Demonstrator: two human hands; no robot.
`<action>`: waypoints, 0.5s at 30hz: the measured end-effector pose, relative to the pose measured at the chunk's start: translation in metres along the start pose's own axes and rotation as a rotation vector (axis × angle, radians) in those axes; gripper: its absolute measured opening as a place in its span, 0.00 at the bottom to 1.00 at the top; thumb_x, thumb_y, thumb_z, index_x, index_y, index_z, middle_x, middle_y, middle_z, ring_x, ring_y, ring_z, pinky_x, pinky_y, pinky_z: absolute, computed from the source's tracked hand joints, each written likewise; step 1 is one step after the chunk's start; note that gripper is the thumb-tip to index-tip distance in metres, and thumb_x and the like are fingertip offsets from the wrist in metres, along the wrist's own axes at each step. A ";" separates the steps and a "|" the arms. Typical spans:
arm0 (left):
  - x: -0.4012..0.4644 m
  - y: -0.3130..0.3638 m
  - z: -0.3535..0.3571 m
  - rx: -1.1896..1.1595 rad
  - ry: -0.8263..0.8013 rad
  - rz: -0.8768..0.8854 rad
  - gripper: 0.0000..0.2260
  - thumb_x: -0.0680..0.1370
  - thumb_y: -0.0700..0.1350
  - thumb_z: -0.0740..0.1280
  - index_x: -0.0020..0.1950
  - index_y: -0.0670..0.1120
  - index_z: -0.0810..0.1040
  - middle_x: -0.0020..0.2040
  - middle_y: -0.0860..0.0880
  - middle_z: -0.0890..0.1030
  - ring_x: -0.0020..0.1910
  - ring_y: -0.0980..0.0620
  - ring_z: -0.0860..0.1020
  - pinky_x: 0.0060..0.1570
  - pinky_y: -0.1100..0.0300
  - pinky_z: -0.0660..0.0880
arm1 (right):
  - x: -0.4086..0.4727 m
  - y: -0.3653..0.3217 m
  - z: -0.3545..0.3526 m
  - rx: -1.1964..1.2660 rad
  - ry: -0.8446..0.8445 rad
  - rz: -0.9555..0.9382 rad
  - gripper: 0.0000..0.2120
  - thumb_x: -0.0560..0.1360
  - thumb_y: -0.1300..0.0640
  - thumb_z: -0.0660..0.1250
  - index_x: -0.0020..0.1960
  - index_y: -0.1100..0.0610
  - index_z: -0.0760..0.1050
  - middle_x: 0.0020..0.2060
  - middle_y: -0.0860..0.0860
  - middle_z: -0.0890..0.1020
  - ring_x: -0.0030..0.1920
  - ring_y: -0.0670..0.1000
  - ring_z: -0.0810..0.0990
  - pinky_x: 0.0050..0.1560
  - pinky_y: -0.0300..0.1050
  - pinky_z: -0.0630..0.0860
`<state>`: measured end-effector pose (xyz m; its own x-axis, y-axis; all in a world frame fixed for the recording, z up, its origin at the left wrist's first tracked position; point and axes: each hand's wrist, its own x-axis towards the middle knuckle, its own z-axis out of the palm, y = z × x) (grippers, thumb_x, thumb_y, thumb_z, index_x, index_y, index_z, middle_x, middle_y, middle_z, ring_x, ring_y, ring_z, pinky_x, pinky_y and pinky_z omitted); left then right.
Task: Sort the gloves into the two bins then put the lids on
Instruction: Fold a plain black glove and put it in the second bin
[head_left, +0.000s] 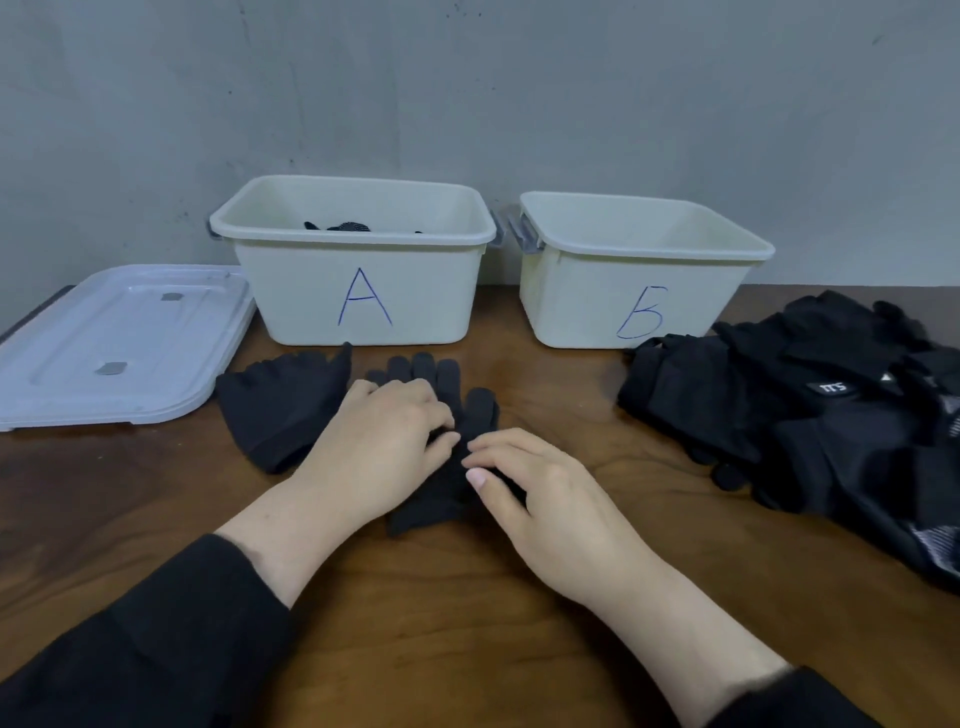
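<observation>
— While we pinch the knit glove (441, 415) with left hand (384, 441) and right hand (540, 493), where's it lying?
— On the counter (467, 597), cuff toward us, fingertips toward bin A (358, 270); left hand's nearer it

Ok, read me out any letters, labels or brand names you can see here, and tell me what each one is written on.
"A": handwritten in blue on the front of the left bin.
"B": handwritten in blue on the front of the right bin.
"TTS", or something close: white print on a small tag on a glove in the glove pile; too blurred to be sure.
The lids carry no readable text.
</observation>
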<state>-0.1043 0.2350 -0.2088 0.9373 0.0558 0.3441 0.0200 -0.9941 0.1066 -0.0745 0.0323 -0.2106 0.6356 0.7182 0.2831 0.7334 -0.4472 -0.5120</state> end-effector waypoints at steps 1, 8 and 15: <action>0.000 0.001 0.000 0.000 -0.027 -0.003 0.13 0.81 0.57 0.60 0.53 0.56 0.83 0.50 0.57 0.78 0.49 0.54 0.75 0.55 0.53 0.68 | -0.002 0.005 -0.004 0.001 0.032 0.023 0.13 0.83 0.47 0.60 0.62 0.48 0.80 0.60 0.37 0.78 0.62 0.39 0.74 0.65 0.41 0.72; 0.006 0.046 -0.007 -0.112 0.015 0.026 0.15 0.82 0.56 0.59 0.64 0.54 0.80 0.58 0.56 0.78 0.55 0.54 0.77 0.55 0.54 0.73 | -0.014 0.057 -0.044 -0.195 0.176 0.096 0.08 0.81 0.50 0.66 0.57 0.49 0.80 0.56 0.39 0.78 0.55 0.42 0.77 0.59 0.48 0.76; 0.013 0.081 0.007 -0.195 -0.021 0.064 0.20 0.83 0.59 0.55 0.73 0.56 0.71 0.68 0.59 0.73 0.63 0.57 0.73 0.63 0.58 0.70 | 0.000 0.111 -0.101 -0.675 0.102 0.349 0.20 0.76 0.47 0.71 0.67 0.49 0.76 0.63 0.47 0.77 0.63 0.55 0.74 0.63 0.55 0.67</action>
<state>-0.0882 0.1549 -0.2019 0.9415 -0.0109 0.3368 -0.1057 -0.9586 0.2644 0.0311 -0.0713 -0.1853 0.8528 0.4372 0.2858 0.4532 -0.8913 0.0112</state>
